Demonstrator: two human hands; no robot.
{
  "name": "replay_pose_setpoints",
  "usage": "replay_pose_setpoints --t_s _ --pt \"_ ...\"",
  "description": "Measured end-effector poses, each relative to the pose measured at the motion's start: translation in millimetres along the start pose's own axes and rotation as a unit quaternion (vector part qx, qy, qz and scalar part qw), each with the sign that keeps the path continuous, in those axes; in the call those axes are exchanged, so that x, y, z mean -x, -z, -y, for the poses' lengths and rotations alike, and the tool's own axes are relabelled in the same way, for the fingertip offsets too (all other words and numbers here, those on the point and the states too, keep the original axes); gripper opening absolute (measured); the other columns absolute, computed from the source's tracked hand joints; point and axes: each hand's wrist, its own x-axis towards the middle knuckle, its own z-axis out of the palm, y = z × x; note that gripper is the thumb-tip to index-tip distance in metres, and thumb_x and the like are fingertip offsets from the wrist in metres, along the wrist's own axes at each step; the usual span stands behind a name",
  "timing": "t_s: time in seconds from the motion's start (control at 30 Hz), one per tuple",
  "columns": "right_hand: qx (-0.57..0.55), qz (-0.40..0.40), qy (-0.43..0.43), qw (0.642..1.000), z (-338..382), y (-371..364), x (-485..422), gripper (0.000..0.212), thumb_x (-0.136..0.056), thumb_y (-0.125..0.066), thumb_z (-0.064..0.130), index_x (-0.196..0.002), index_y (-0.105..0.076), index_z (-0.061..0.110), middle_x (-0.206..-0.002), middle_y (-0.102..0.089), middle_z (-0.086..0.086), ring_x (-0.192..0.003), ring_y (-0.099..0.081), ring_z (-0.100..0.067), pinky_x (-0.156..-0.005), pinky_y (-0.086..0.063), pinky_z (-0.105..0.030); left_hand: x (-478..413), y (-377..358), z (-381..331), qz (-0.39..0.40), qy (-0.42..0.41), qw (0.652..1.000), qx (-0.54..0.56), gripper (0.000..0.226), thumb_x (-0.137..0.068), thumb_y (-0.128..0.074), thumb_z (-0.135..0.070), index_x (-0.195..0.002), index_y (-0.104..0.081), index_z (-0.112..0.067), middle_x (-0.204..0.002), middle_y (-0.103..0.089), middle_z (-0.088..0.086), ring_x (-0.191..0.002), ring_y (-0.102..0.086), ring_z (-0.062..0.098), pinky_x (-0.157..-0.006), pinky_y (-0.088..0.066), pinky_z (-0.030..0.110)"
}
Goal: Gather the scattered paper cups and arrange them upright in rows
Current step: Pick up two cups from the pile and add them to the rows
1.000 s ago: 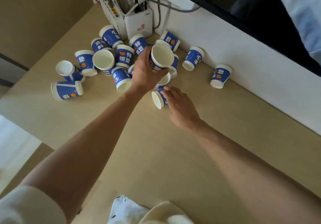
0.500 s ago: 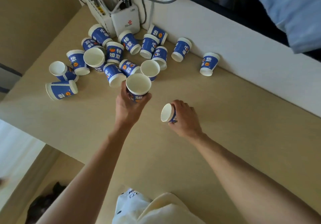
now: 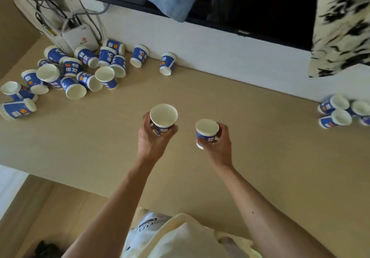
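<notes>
My left hand (image 3: 154,139) grips a blue-and-white paper cup (image 3: 163,117), mouth up, above the middle of the tan table (image 3: 260,157). My right hand (image 3: 217,147) holds a second cup (image 3: 207,130), also mouth up, just to the right of the first. A scattered pile of cups (image 3: 80,73) lies at the far left, several on their sides or upside down. One lone cup (image 3: 167,64) rests against the white wall. At the far right edge stands a small group of upright cups (image 3: 340,111).
A white router (image 3: 81,39) with tangled cables sits in the far left corner by the wall. The table's near edge runs diagonally at the lower left, with floor beyond. A dark screen and patterned cloth (image 3: 340,23) hang above the wall ledge.
Both hands have lifted cups from the pile and carried them right toward the table's middle. The right hand's cup turned upright. The view has swung right, revealing upright cups at the far right.
</notes>
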Motion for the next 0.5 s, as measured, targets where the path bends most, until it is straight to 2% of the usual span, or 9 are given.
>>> replay_pose_setpoints --t_s 0.07,0.17,0.2,0.33,0.5 --pt "-0.022 -0.01 -0.009 1.0 -9.4 38.4 11.1 0.06 -0.071 -0.083 0.009 -0.121 -0.053 0.023 -0.108 -0.064 0.016 -0.092 -0.063 0.005 -0.069 -0.049 -0.009 33.0 -26.0 -11.7 0.011 -0.002 1.0 0.004 0.056 -0.067 -0.086 -0.033 -0.109 -0.054 -0.051 -0.114 -0.064 -0.011 -0.097 -0.064 0.001 -0.07 -0.047 0.006" --pt "-0.038 -0.028 -0.009 0.999 -22.4 95.0 27.9 0.061 -0.07 -0.084 0.012 -0.12 -0.053 0.026 -0.109 -0.064 0.017 -0.094 -0.065 0.0 -0.069 -0.049 -0.01 80.7 -60.1 -28.5 0.035 0.003 0.999 0.013 0.055 -0.07 -0.087 -0.026 -0.114 -0.057 -0.039 -0.113 -0.066 -0.009 -0.098 -0.066 0.006 -0.071 -0.05 0.009" --pt "-0.043 -0.037 -0.012 0.998 -26.8 111.3 33.3 0.061 -0.069 -0.085 0.014 -0.12 -0.053 0.028 -0.108 -0.065 0.018 -0.093 -0.065 0.001 -0.069 -0.05 -0.01 94.6 -69.5 -33.8 0.044 0.005 0.999 0.016 0.056 -0.07 -0.087 -0.025 -0.116 -0.057 -0.037 -0.11 -0.067 -0.013 -0.096 -0.066 0.004 -0.07 -0.05 0.009" --pt "-0.058 -0.079 -0.022 0.995 -37.4 166.2 47.1 0.061 -0.065 -0.085 0.022 -0.114 -0.053 0.039 -0.104 -0.062 0.03 -0.095 -0.064 0.005 -0.071 -0.051 -0.01 132.2 -105.3 -56.6 0.079 -0.004 0.997 0.015 0.066 -0.07 -0.085 -0.026 -0.119 -0.048 -0.049 -0.109 -0.063 -0.03 -0.095 -0.064 -0.009 -0.068 -0.049 0.006" --pt "-0.086 -0.149 -0.052 0.984 -57.4 209.8 62.9 0.063 -0.061 -0.085 0.023 -0.112 -0.053 0.043 -0.108 -0.063 0.026 -0.1 -0.064 0.0 -0.076 -0.055 -0.02 153.5 -147.5 -70.8 0.152 -0.014 0.988 -0.006 0.064 -0.07 -0.087 -0.029 -0.114 -0.047 -0.051 -0.106 -0.06 -0.036 -0.095 -0.062 -0.01 -0.07 -0.047 0.017"
